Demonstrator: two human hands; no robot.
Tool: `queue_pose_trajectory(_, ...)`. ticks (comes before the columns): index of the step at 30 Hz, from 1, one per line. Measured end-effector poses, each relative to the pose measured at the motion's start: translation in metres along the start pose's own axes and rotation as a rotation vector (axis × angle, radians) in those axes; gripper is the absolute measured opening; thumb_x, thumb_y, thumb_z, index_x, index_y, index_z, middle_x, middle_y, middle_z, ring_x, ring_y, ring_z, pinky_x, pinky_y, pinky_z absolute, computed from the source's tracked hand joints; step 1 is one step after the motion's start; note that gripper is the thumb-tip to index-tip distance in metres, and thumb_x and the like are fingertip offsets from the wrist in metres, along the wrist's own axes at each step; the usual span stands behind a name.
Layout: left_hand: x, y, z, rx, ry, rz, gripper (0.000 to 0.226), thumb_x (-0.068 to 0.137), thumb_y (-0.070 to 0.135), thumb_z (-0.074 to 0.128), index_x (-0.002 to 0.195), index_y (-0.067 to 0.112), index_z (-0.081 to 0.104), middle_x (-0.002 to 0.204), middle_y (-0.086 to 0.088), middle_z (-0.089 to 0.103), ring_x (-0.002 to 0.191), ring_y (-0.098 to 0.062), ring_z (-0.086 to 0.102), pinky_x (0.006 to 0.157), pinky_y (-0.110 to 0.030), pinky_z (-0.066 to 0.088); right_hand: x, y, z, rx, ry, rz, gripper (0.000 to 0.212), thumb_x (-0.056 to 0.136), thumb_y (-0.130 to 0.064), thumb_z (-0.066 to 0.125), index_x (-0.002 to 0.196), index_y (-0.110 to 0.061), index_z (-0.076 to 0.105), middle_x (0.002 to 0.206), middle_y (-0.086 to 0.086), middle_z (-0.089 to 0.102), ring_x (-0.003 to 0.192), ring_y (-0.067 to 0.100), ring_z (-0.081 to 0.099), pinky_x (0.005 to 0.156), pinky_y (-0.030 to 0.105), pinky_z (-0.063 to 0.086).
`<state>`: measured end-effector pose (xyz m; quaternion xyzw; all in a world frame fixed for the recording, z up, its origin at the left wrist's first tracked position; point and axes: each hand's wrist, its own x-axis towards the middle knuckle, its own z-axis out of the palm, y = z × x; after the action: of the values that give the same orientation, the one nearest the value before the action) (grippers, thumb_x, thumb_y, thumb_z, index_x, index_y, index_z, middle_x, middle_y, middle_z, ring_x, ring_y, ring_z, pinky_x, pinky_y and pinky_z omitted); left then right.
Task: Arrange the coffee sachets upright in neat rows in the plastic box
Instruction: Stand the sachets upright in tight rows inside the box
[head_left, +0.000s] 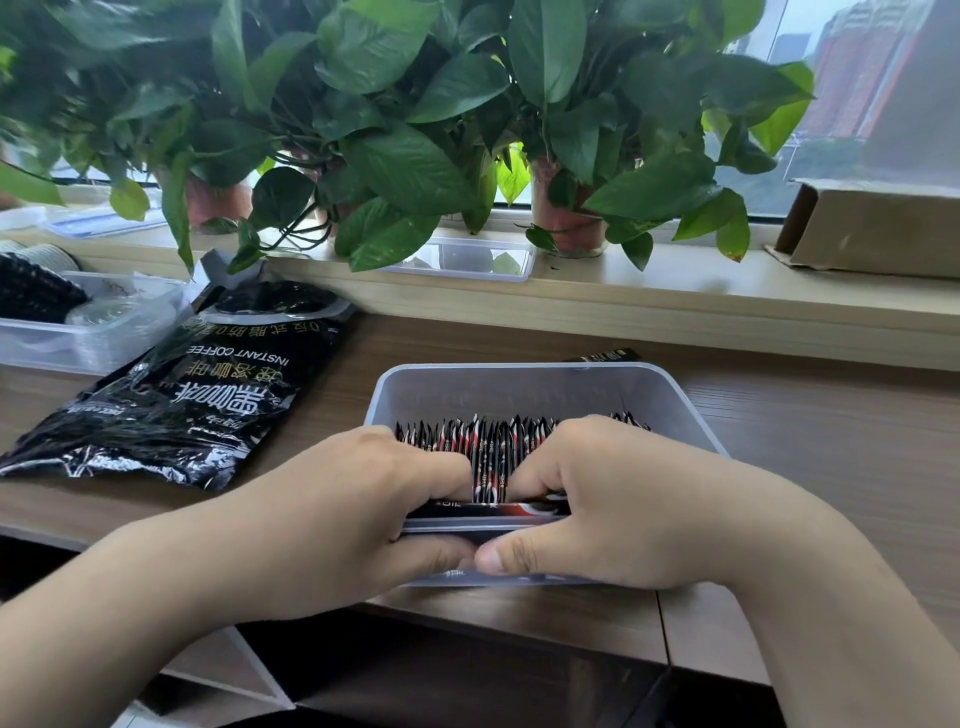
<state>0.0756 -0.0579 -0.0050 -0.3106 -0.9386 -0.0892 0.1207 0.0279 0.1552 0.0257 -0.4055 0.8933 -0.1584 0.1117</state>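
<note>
Two hands work at the near wall of the clear plastic box (519, 389) on the wooden table (831, 441). The left hand (358, 499) and right hand (613, 499) each curl their fingers over upright coffee sachets (488, 447), thumbs outside the wall, gripping them. A black instant coffee bag (208, 395) lies to the box's left.

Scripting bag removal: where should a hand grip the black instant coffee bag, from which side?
Probably pinch the coffee bag at its raised grey flap on the far, window end, coming from above left; the rest lies flat on the table.
</note>
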Motion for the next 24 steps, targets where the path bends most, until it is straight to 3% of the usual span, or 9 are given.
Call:
queue_pose_trajectory(3,0.001,0.003,-0.001,-0.012,-0.037,-0.105,0.028,0.079,0.058,0.062,0.093,0.04,0.045,0.06,0.019,0.054,0.063,-0.002,0.053,0.057,-0.015,0.042,0.004,-0.007,-0.003,0.076,-0.028,0.034,0.055,0.086,-0.051,0.069,0.062,-0.004,0.054,0.049,0.008,0.049,0.046,0.012,0.042,0.051,0.034,0.039)
queue_pose_trajectory(5,0.005,0.005,-0.003,0.01,-0.117,-0.147,0.029,0.08,0.059,0.057,0.101,0.04,0.048,0.066,0.02,0.057,0.068,0.002,0.054,0.056,-0.015,0.042,0.007,-0.009,-0.004,0.185,-0.091,0.055,0.049,0.093,-0.032,0.067,0.062,0.004,0.056,0.04,0.002,0.051,0.044,0.007,0.053,0.051,0.023,0.045)
queue_pose_trajectory(8,0.017,0.008,-0.01,0.023,-0.32,-0.08,0.03,0.084,0.054,0.04,0.093,0.029,0.054,0.077,0.009,0.061,0.074,-0.01,0.056,0.06,-0.023,0.046,0.008,-0.002,0.002,0.055,-0.013,0.039,0.04,0.074,-0.059,0.074,0.083,-0.02,0.073,0.071,-0.001,0.07,0.064,0.008,0.063,0.064,0.031,0.056)
queue_pose_trajectory(13,0.028,0.005,-0.017,-0.062,-0.554,-0.116,0.025,0.099,0.045,0.047,0.087,0.024,0.047,0.089,0.008,0.059,0.082,-0.012,0.056,0.08,-0.039,0.049,-0.01,0.006,-0.016,0.121,-0.007,0.091,0.049,0.057,-0.054,0.089,0.099,-0.033,0.075,0.085,-0.02,0.073,0.075,-0.009,0.065,0.07,0.014,0.052)
queue_pose_trajectory(15,0.026,0.003,-0.016,-0.04,-0.554,-0.108,0.024,0.1,0.048,0.043,0.089,0.027,0.043,0.092,0.011,0.056,0.088,-0.011,0.055,0.084,-0.038,0.047,-0.024,0.012,-0.028,0.117,-0.024,0.162,0.054,0.054,-0.056,0.089,0.102,-0.036,0.074,0.087,-0.02,0.072,0.069,-0.009,0.064,0.065,0.011,0.05)
queue_pose_trajectory(16,0.024,0.003,-0.016,-0.027,-0.546,-0.111,0.024,0.101,0.051,0.042,0.089,0.03,0.041,0.092,0.013,0.054,0.09,-0.009,0.054,0.085,-0.036,0.046,-0.03,0.014,-0.031,0.088,-0.055,0.175,0.055,0.055,-0.06,0.087,0.102,-0.034,0.073,0.088,-0.016,0.072,0.068,-0.005,0.064,0.068,0.016,0.054)
queue_pose_trajectory(18,0.022,0.003,-0.014,0.01,-0.519,-0.116,0.025,0.099,0.058,0.037,0.086,0.036,0.036,0.089,0.017,0.049,0.087,-0.005,0.05,0.083,-0.03,0.043,-0.035,0.012,-0.03,0.042,-0.085,0.217,0.064,0.056,-0.066,0.083,0.108,-0.03,0.069,0.099,-0.014,0.07,0.083,-0.001,0.064,0.082,0.028,0.056)
queue_pose_trajectory(21,0.021,0.006,-0.013,0.05,-0.448,-0.128,0.04,0.089,0.074,0.024,0.087,0.035,0.035,0.087,0.014,0.052,0.084,-0.005,0.051,0.073,-0.021,0.041,-0.031,0.005,-0.024,0.003,-0.082,0.272,0.076,0.059,-0.065,0.082,0.126,-0.034,0.062,0.118,-0.022,0.06,0.105,0.0,0.06,0.092,0.025,0.051)
queue_pose_trajectory(24,0.021,0.006,-0.011,-0.012,-0.359,-0.152,0.041,0.081,0.078,0.015,0.083,0.041,0.033,0.08,0.013,0.052,0.08,0.0,0.05,0.066,-0.013,0.039,-0.023,0.013,-0.017,-0.042,-0.087,0.265,0.056,0.06,-0.063,0.081,0.094,-0.02,0.067,0.091,-0.005,0.068,0.079,0.014,0.067,0.074,0.041,0.058)
